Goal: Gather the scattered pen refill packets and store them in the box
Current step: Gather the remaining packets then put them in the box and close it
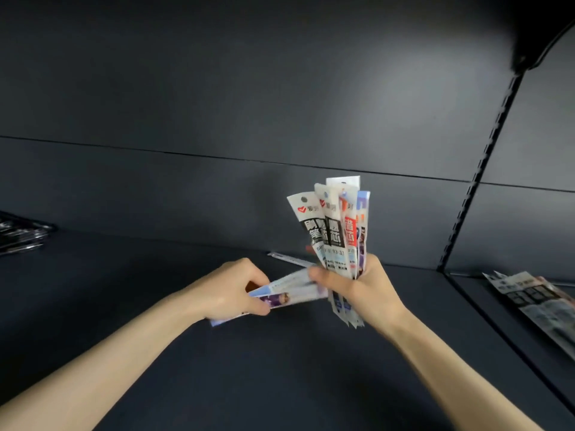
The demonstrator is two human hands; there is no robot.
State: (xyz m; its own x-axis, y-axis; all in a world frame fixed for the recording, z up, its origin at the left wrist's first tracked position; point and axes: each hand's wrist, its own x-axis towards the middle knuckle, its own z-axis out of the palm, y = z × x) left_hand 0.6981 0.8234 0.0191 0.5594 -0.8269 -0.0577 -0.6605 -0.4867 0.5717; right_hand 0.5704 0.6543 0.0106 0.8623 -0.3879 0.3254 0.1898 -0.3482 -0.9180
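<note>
Left hand [230, 290] pinches a packet [289, 289], long axis level, its tip aimed straight at the right hand [357, 287] alongside, which is clenched round an upright fan of packets [333, 231]. Just beyond both, a loose packet [292, 259] lies on the shelf [280, 368].

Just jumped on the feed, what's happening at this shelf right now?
A person is gathering pen refill packets at a dark grey metal shelf. The right hand grips an upright fanned bunch of white, black and red packets. The left hand pinches a few flat pale blue packets sideways, their ends reaching the right hand. One thin white packet lies on the shelf behind the hands, and more loose packets lie in the right section. No box is in view.
</note>
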